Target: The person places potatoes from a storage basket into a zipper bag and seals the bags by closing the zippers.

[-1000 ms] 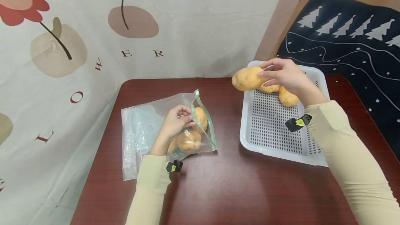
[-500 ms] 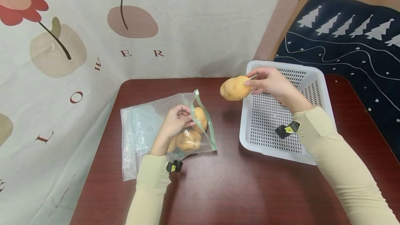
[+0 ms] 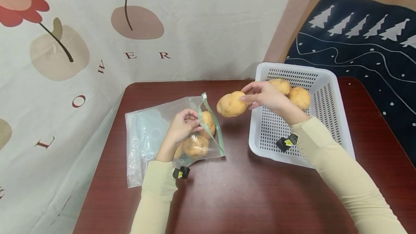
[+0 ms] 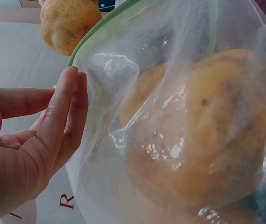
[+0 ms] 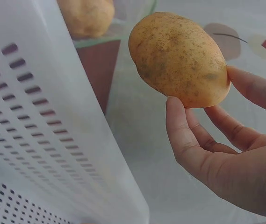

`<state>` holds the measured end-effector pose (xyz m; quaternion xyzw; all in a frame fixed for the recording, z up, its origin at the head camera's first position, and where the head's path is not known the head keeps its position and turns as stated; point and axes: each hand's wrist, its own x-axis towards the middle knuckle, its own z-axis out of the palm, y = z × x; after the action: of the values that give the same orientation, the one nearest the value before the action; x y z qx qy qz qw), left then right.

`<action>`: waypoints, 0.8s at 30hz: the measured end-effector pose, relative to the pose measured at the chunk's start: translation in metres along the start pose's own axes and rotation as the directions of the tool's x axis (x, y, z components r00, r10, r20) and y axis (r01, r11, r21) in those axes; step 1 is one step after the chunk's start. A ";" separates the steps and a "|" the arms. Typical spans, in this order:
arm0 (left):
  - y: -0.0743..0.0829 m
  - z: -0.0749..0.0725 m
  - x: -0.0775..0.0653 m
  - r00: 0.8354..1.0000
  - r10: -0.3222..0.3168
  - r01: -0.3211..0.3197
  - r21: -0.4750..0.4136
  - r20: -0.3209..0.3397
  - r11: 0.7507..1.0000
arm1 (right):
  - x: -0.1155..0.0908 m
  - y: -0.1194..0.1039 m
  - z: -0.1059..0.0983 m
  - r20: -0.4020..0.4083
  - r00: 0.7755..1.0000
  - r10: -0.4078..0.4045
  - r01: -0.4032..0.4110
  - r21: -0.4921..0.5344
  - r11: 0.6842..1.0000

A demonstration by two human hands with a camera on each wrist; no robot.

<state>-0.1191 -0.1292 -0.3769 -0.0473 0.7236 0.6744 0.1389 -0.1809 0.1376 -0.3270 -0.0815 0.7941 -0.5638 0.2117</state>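
My left hand (image 3: pixel 183 127) pinches the green-edged mouth of a clear zip bag (image 4: pixel 109 182), holding it up. Inside the bag sit several potatoes (image 3: pixel 196 146), seen through the plastic. Between the bag and the basket, my right hand (image 3: pixel 264 98) holds a potato (image 3: pixel 232 104) above the table by one end. In the right wrist view, thumb and fingertips grip this potato (image 5: pixel 179 60) from below and the side. The left wrist view shows it just beyond the bag's green zip edge (image 4: pixel 88 39).
A white perforated plastic basket (image 3: pixel 255 129) stands at the right with two visible potatoes (image 3: pixel 299 98) near its far side. All of it rests on a dark red table (image 3: pixel 227 198). A printed cloth (image 3: pixel 208 28) hangs along the table's back edge.
My right hand has carried the potato from over the basket leftward and nearer, close to the bag's mouth. The left hand and the bag have stayed in place.
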 end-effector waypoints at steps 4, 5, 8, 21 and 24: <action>0.000 0.000 0.000 1.000 0.002 -0.002 0.000 -0.001 1.000 | 0.003 0.004 0.010 0.027 1.000 0.006 -0.006 0.017 1.000; 0.000 0.000 0.000 1.000 0.003 -0.003 -0.002 -0.003 1.000 | 0.003 0.005 0.012 0.033 0.999 0.007 -0.008 0.018 1.000; 0.000 0.000 0.000 1.000 0.001 -0.001 -0.006 -0.008 1.000 | 0.004 0.007 0.018 0.047 0.999 0.010 -0.011 0.017 1.000; 0.000 0.000 -0.001 1.000 0.011 -0.011 0.001 -0.012 1.000 | 0.007 0.007 0.033 0.071 0.996 0.055 -0.056 0.020 0.998; 0.000 0.000 -0.001 1.000 0.012 -0.012 -0.001 -0.010 1.000 | 0.007 0.006 0.035 0.078 0.995 0.065 -0.067 0.016 0.998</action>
<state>-0.1179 -0.1293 -0.3763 -0.0465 0.7242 0.6754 0.1312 -0.1710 0.1069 -0.3443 -0.0751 0.7823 -0.5602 0.2617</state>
